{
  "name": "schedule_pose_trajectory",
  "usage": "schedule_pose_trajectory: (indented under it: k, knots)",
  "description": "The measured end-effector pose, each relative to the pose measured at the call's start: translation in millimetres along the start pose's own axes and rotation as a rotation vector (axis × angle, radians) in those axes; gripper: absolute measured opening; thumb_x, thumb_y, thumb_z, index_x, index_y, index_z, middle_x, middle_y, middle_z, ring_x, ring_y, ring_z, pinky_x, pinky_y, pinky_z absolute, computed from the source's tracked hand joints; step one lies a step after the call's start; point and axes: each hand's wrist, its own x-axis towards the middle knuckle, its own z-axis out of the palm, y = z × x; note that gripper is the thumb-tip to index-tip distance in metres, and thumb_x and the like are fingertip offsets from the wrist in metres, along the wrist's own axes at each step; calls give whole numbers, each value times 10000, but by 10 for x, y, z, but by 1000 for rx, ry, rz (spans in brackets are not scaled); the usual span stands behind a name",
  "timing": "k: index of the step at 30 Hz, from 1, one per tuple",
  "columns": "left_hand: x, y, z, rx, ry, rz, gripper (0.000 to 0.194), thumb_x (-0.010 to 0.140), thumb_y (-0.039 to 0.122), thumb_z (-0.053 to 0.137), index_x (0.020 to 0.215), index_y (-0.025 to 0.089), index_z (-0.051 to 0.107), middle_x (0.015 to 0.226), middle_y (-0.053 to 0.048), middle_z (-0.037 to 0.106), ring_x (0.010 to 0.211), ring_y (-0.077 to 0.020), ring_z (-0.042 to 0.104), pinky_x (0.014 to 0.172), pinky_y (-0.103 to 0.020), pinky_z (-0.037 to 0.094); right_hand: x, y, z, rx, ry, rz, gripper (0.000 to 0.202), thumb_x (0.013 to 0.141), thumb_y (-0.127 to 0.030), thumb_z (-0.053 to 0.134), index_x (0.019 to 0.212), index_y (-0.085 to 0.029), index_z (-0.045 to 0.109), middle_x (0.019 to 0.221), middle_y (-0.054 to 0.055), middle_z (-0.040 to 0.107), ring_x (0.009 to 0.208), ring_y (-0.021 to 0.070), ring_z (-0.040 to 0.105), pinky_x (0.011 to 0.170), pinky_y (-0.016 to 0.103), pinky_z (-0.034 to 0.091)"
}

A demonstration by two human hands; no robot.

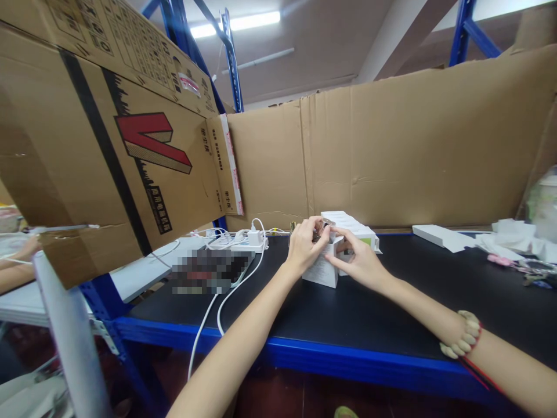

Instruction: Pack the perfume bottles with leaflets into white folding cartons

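Note:
A small white box stands upright on the black tabletop, with fine print on its near side. My left hand is closed over the top of it, its fingers bent around a small shiny object whose kind I cannot make out. From the right, my right hand has its thumb and fingers against the box's side and upper edge. Just behind the hands lies a row of white boxes, one showing a green patch. My fingers partly hide the box's top.
Left of the hands, a phone-like device, partly blurred out, lies by a white cable and a power strip. A flat white box, crumpled paper and keys lie at right. Cardboard walls the back.

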Motion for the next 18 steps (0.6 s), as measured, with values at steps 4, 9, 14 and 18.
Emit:
schedule_pose_trajectory:
  k: [4, 9, 14, 18]
  knots:
    - [9, 6, 5, 47, 21, 18, 163, 803, 346, 511, 748, 195, 485, 629, 26, 518, 588, -112, 490, 593, -226, 387, -1, -9, -7, 8, 5, -14, 435, 693, -340, 592, 1094, -207, 485, 888, 51, 639, 652, 162, 615, 657, 332, 529]
    - [2, 48, -3, 79, 93, 24, 147, 755, 269, 539, 648, 190, 476, 577, 40, 485, 541, -90, 462, 536, -199, 359, 0, -14, -11, 13, -3, 2, 442, 688, -347, 592, 1092, -211, 475, 940, 64, 628, 663, 163, 616, 639, 332, 529]
    - [11, 56, -13, 145, 136, 33, 128, 700, 240, 554, 606, 185, 487, 585, 46, 492, 490, -62, 443, 470, -178, 318, 0, -19, -14, 10, -12, 13, 430, 690, -333, 589, 1087, -216, 472, 899, 52, 636, 672, 170, 620, 603, 319, 524]
    - [17, 36, -5, 221, 207, 98, 139, 648, 221, 567, 556, 182, 470, 504, 60, 475, 450, -59, 440, 446, -177, 291, 0, -32, -22, 3, -30, 9, 418, 696, -330, 583, 1087, -231, 472, 930, 47, 643, 683, 169, 626, 606, 315, 522]
